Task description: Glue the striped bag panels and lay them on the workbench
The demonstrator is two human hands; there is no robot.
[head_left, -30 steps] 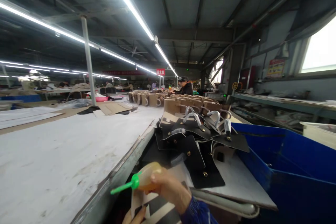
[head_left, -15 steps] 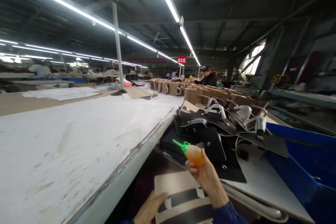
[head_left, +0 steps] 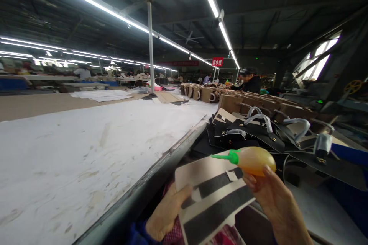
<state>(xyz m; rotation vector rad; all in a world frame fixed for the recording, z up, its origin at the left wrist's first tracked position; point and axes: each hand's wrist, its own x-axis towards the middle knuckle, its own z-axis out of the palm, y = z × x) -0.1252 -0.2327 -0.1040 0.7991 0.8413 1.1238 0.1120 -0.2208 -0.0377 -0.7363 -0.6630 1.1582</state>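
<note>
My right hand (head_left: 273,195) grips a squeeze glue bottle (head_left: 254,160) with amber liquid inside and a thin green nozzle that points left. The bottle hangs over the upper right part of a flat beige bag panel (head_left: 186,180) crossed by dark grey bands. My left hand (head_left: 169,206) pinches that panel at its left edge, thumb on top and fingers underneath. The panel is tilted over my lap. Small pale tabs show on it near my thumb and below the nozzle.
A long white-topped table (head_left: 115,141) with a worn edge runs along my left. Black bag pieces (head_left: 255,134) with wrapped handles pile up at right, with brown bags (head_left: 238,101) in rows behind. A blue bin (head_left: 349,153) stands far right. Another person (head_left: 250,82) is beyond the bags.
The bottle has come closer to me and swung more level, now over the panel. My left hand has lifted the panel higher. The view has turned left.
</note>
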